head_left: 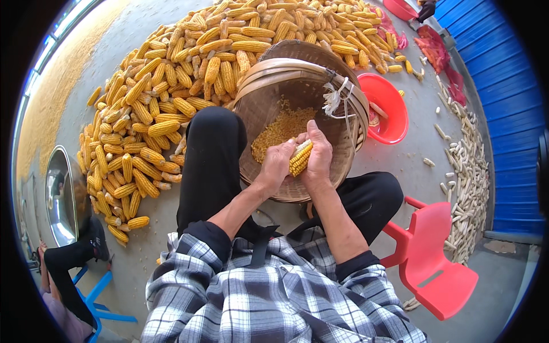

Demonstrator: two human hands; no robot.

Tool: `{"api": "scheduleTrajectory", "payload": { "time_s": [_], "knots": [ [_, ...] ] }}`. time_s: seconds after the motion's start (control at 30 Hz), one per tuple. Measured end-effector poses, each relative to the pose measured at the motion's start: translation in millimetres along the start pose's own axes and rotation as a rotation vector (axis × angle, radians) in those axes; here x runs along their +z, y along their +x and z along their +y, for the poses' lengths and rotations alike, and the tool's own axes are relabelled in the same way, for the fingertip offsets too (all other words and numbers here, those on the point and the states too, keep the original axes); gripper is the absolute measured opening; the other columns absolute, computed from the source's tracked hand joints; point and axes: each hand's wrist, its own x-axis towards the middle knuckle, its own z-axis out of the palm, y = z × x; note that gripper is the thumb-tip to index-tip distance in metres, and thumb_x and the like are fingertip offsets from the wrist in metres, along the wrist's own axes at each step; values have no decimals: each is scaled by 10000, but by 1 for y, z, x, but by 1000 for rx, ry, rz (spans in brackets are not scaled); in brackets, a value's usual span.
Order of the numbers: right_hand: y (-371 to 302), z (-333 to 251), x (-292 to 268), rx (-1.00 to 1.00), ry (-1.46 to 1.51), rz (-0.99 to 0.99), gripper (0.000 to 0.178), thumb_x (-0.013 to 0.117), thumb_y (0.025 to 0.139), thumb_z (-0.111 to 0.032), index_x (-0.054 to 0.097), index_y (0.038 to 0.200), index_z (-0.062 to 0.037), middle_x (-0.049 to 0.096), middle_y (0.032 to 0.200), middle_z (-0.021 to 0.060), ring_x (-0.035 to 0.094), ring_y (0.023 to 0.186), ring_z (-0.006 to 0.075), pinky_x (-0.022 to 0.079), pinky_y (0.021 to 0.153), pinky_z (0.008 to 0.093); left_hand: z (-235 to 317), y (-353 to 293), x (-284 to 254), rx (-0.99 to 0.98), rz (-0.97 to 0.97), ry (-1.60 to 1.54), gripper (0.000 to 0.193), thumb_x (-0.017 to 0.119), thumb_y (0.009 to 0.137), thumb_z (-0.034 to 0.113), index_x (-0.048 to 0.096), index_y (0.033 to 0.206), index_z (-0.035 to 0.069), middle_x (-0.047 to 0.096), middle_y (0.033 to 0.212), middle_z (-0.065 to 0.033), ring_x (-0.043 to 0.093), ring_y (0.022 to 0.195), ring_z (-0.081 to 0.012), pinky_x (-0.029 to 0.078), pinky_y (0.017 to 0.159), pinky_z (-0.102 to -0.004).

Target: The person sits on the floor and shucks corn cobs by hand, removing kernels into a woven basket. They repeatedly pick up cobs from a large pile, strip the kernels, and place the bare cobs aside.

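Between my two hands is a corn cob [301, 159], its lower part still covered in yellow kernels and its upper part pale and stripped. My left hand [278, 164] closes on its left side, fingers at the stripped part. Wrapped around the right side is my right hand [318, 153], thumb pointing up. Both hands are over a round woven bamboo basket [251, 108] that stands between my knees. Loose yellow kernels [286, 127] lie in the bottom of the basket. White cord is tied on the basket's right rim.
A large heap of corn cobs [166, 97] spreads ahead and left. A red basin [394, 111] stands right of the basket; stripped cobs [466, 171] pile along the blue wall [509, 103]. A red chair [429, 251] is at right. At left are a metal basin [60, 194] and a seated person [68, 268].
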Motion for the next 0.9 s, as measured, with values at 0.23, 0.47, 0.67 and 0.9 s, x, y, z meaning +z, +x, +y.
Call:
{"api": "scheduleTrajectory", "payload": {
  "time_s": [0.23,0.47,0.67,0.9],
  "knots": [
    [9,-16,-2,17,63,34,335,562,939,-316,489,703,-89,522,625,68,510,584,162,455,591,304,19,-4,-5,-97,-143,29,395,465,974,416,604,1012,48,581,726,-23,531,539,-79,426,423,-222],
    [8,-2,-2,-17,42,43,259,561,924,-237,506,727,-80,525,674,60,501,602,151,441,591,300,-3,0,0,305,41,310,377,464,988,296,622,942,-43,590,730,-17,551,681,-99,435,619,-260],
    [7,-11,-7,-12,25,-64,337,518,963,-320,470,718,-94,498,683,55,473,638,151,429,622,304,18,-6,-1,-21,-30,180,407,442,1002,353,632,1004,-7,588,750,13,537,630,-43,418,473,-200],
    [3,6,-3,-57,-69,-4,404,476,991,-337,525,704,-58,535,706,48,488,644,131,420,637,269,4,1,2,212,-24,345,355,497,997,292,627,1086,-25,625,930,9,561,843,-59,471,760,-220]
  ]
}}
